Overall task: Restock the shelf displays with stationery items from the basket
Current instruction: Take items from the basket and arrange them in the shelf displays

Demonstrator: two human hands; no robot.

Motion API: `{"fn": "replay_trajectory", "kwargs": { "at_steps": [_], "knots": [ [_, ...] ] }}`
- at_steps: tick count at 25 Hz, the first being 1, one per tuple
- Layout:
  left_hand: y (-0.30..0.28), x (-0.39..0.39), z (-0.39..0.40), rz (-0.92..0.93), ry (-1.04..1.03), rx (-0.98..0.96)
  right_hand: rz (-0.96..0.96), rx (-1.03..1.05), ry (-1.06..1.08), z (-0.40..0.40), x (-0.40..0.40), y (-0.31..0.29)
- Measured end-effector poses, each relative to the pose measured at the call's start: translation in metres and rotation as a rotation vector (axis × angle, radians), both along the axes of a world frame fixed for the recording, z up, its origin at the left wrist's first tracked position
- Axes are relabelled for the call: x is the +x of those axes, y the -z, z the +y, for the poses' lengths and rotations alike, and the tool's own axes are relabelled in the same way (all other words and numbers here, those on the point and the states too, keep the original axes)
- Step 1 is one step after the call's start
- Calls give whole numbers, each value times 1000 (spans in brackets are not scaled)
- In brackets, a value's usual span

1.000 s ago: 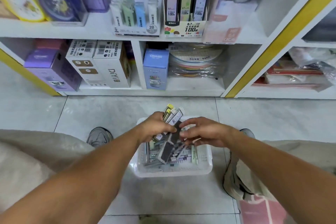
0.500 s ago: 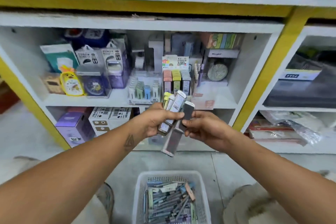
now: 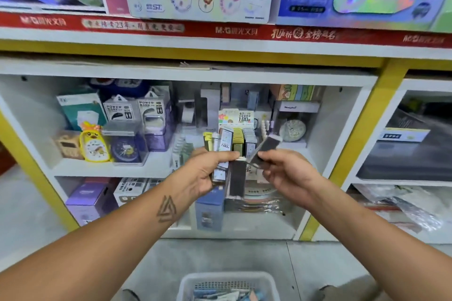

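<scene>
The left hand [image 3: 204, 173] is curled round a fanned bunch of slim rectangular lead-refill cases [image 3: 221, 154], grey, white and yellow-green, with the thumb pressed across their fronts; one long dark grey case [image 3: 236, 179] hangs from that grip toward 6 o'clock, its white cap just under the thumb tip. To do this step well, I judge the bunch should stay squeezed firmly and upright while only one case is drawn off, since the hanging one looks loosely held and could slip down to the floor. Behind the bunch, at 12 o'clock from the left hand, stands the small cardboard display rack of coloured refill cases [image 3: 241, 137] on the middle white shelf [image 3: 107, 171]; it looks the likely home for these, so each case should go in cap up, in the column of its own colour. The right hand [image 3: 285, 173] pinches a single dark grey case with a pale cap [image 3: 265, 148] between thumb and fingertips, tilted so the cap points toward 1 o'clock, apart from the bunch and just beside the hanging case's top. That case lies at 11 o'clock from the right hand, in front of the rack. The white plastic mesh basket [image 3: 188, 283] with more cases sits on the floor at 6 o'clock, well below both hands.
</scene>
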State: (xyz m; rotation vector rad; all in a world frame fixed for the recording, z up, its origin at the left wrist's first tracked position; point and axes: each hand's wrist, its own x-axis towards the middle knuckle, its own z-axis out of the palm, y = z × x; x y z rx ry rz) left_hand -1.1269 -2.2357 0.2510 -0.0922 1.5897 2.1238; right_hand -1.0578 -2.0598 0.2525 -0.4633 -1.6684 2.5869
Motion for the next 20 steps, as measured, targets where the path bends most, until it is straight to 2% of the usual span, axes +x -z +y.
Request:
{"fn": "replay_trajectory", "kwargs": {
  "at_steps": [3,8,11,15,17,20],
  "knots": [
    [-10,-23,-3,14,-79,8,77,54,83,19,-19,-17],
    [-22,-47,-7,51,-120,8,188,54,-28,39,-48,-27],
    [-15,-52,-7,27,-92,-13,216,14,-13,45,-57,-28],
    [-11,-56,0,16,-66,-59,212,293,111,51,-70,-23],
    [-10,-59,3,15,-63,-55,187,458,79,52,-76,-19],
    [-11,-62,4,23,-64,-57,146,559,-23,51,-78,-12]
  ]
}}
